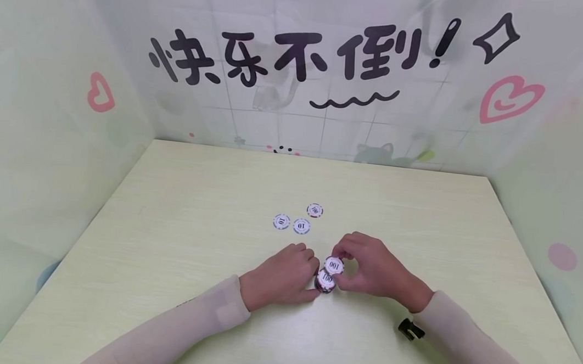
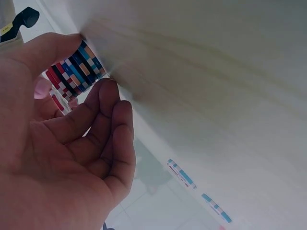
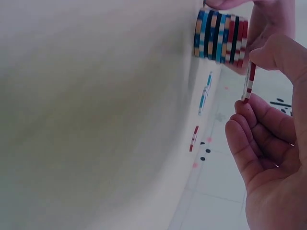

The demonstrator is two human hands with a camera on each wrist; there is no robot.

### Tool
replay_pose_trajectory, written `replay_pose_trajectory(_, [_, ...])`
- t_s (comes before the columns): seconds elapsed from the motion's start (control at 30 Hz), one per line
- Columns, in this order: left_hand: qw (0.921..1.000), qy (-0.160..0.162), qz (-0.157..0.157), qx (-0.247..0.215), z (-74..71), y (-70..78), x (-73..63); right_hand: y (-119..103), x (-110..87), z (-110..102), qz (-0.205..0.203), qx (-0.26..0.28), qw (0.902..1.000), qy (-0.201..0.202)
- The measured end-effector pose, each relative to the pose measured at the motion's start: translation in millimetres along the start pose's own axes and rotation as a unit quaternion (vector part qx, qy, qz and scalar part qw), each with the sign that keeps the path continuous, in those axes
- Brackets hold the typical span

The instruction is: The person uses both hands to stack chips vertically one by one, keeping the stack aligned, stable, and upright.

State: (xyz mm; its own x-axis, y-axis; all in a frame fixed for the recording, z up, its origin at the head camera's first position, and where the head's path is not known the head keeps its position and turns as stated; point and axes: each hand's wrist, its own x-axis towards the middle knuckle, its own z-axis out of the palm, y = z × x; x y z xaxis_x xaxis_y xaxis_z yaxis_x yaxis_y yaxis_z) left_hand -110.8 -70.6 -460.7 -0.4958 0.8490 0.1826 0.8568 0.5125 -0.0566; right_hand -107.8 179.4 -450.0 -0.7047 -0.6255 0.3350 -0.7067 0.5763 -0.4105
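A stack of poker chips (image 1: 325,283) stands on the table, its edges banded in red, black and blue in the right wrist view. My left hand (image 1: 284,275) holds the stack from the left, thumb at the near side and fingers at the far side. Between thumb and fingertips my right hand (image 1: 373,267) pinches a single white-faced poker chip (image 3: 249,82) with a red-and-white edge, marked 100. That chip is tilted and overlaps the top of the stack in the head view.
Beyond the hands, two chips marked 10, one on the left (image 1: 281,221) and one beside it (image 1: 301,226), lie flat near a chip marked 100 (image 1: 315,210). A printed curtain (image 1: 275,120) borders the pale table (image 1: 212,183). A small black object (image 1: 411,329) sits by the right sleeve.
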Motion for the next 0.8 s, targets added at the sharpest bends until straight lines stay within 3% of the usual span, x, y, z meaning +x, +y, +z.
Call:
replay_pose_trajectory(0.5, [1.0000,-0.001,0.002,-0.001,0.2,-0.7,0.1,-9,-5.2,10,-0.060,0.003,0.9981,0.016])
replay_pose_trajectory(0.8, [1.0000,0.002,0.005,-0.007,-0.8,-0.8,0.4,-7,-5.6,14,-0.076,0.004,0.9969,0.021])
